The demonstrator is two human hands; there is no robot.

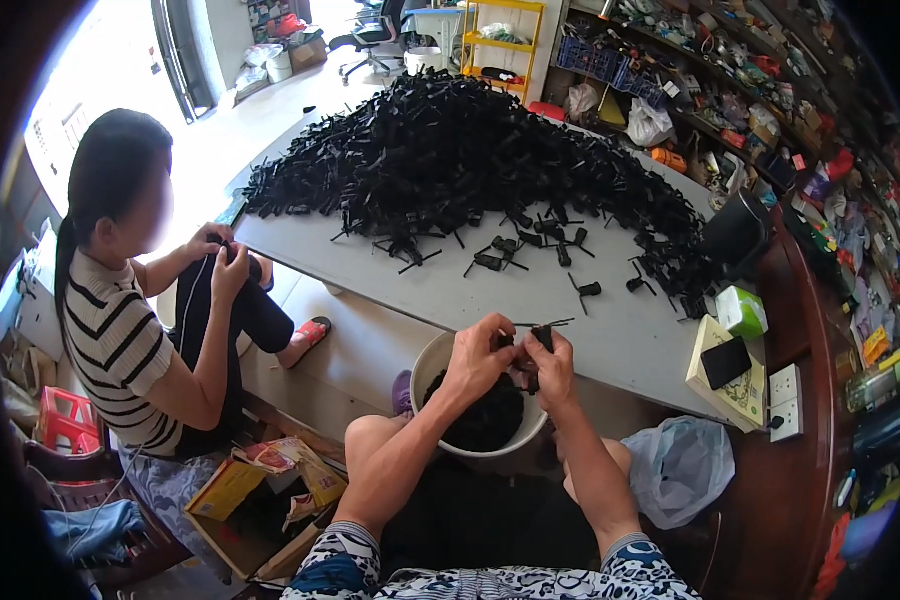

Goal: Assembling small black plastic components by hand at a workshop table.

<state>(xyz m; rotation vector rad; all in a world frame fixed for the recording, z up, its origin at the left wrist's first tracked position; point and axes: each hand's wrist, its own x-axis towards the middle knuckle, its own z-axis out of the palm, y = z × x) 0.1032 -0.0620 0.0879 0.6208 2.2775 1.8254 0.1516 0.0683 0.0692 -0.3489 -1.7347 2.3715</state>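
Both my hands are close together above a white bucket [433, 367] that stands between my knees and has a heap of black parts [485, 415] in it. My right hand [553, 368] grips a small black plastic part [542, 337] between thumb and fingers. Just left of it, my left hand [478, 357] is closed in a pinch beside the same part; what its fingertips hold is partly hidden. A thin black stem sticks out above the fingers. On the grey table [440, 290] ahead lies a large pile of similar black parts [460, 140], with several loose ones at its near edge.
At the left a seated person [130, 290] handles a small black piece. An open cardboard box [265, 510] stands at lower left, a plastic bag [678, 470] right of my knee. A tissue pack [741, 312], a phone [726, 362] and a power strip [785, 402] sit at the table's right.
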